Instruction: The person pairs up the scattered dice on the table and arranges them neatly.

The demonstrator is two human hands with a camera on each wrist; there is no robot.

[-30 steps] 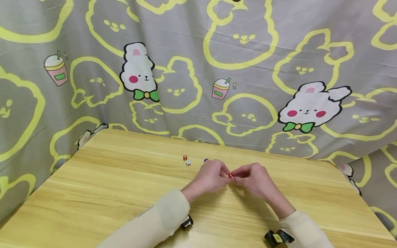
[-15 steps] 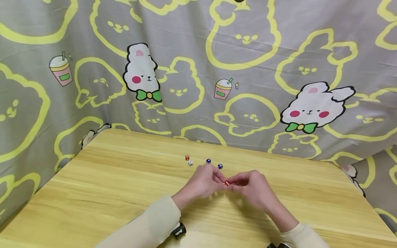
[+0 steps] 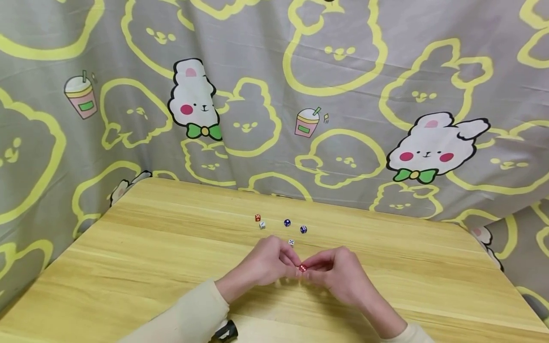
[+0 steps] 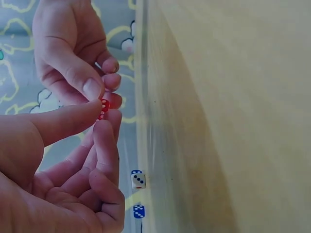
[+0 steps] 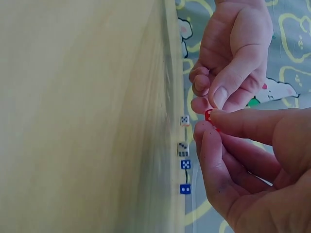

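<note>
A small red die [image 3: 302,268] with white pips is pinched between the fingertips of both hands, above the near middle of the wooden table. My left hand [image 3: 269,262] holds it from the left, thumb and index finger meeting at its side. From the right, my right hand [image 3: 340,274] grips it between thumb and index finger. Both wrist views show the red die [image 4: 104,108] mostly covered by the fingertips. Just beyond the hands lies a white die [image 3: 291,242], with two blue dice, one [image 3: 287,222] to the left of the other [image 3: 303,229], behind it.
Farther left on the wooden table [image 3: 171,247], another red die [image 3: 258,217] lies close to a second white die [image 3: 262,225]. A grey curtain [image 3: 257,71] with yellow cartoon outlines hangs along the table's back edge and sides.
Both hands have drawn back toward the person and slightly left, carrying the red die between them. The two blue dice and the nearer white die, earlier covered by the left hand, now show.
</note>
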